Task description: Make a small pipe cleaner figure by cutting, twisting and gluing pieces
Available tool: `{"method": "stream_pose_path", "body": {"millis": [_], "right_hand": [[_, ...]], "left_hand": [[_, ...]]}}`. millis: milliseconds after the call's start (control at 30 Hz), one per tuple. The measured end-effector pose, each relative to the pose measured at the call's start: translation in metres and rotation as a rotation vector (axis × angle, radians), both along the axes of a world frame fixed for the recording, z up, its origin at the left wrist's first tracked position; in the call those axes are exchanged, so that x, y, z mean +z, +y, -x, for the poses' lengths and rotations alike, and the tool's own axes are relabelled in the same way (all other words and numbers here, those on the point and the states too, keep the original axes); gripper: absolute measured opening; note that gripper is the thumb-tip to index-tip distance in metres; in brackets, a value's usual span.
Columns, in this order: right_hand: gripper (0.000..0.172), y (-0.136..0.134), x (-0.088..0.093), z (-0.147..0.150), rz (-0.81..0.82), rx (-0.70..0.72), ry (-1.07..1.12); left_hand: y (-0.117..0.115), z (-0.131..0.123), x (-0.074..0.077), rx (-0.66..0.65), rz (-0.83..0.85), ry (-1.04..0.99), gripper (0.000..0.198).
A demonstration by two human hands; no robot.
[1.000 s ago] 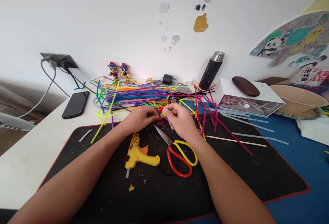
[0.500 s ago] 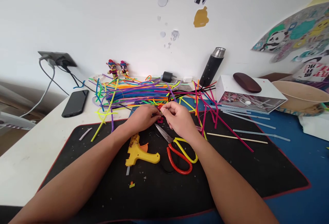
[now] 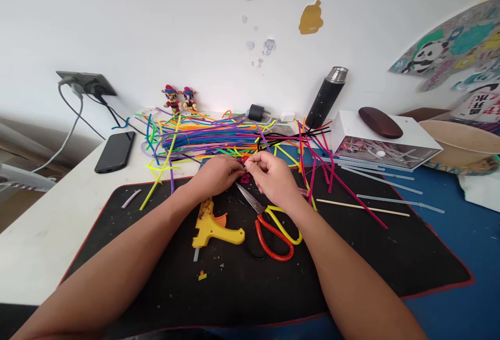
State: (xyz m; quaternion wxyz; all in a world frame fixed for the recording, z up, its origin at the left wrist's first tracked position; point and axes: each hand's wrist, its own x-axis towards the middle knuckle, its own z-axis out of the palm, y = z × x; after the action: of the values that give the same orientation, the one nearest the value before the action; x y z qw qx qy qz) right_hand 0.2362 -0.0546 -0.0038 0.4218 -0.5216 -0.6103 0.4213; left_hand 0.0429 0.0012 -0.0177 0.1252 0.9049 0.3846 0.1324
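White wall (image 3: 156,22) with gold sticker (image 3: 311,18), dark socket plate (image 3: 88,87); white tabletop (image 3: 66,220) below.

Black and red Chinese characters (image 3: 475,103), barely legible, on a whitish package (image 3: 459,113).

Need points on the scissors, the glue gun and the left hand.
Scissors (image 3: 257,207): head view, around the pivot.
Glue gun (image 3: 210,229): head view, yellow body near the handle.
Left hand (image 3: 219,175): head view, back of the hand.

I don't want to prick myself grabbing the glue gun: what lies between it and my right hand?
In the head view, the scissors lie on the black mat between the glue gun and your right hand, blades pointing away from you.
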Motion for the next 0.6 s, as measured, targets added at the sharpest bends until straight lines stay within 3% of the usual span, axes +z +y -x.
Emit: {"method": "stream_pose_path", "body": {"millis": [600], "right_hand": [[0.021, 0.001, 0.000, -0.001, -0.016, -0.022, 0.000]], "left_hand": [[-0.001, 0.007, 0.010, 0.062, 0.202, -0.072, 0.031]]}}
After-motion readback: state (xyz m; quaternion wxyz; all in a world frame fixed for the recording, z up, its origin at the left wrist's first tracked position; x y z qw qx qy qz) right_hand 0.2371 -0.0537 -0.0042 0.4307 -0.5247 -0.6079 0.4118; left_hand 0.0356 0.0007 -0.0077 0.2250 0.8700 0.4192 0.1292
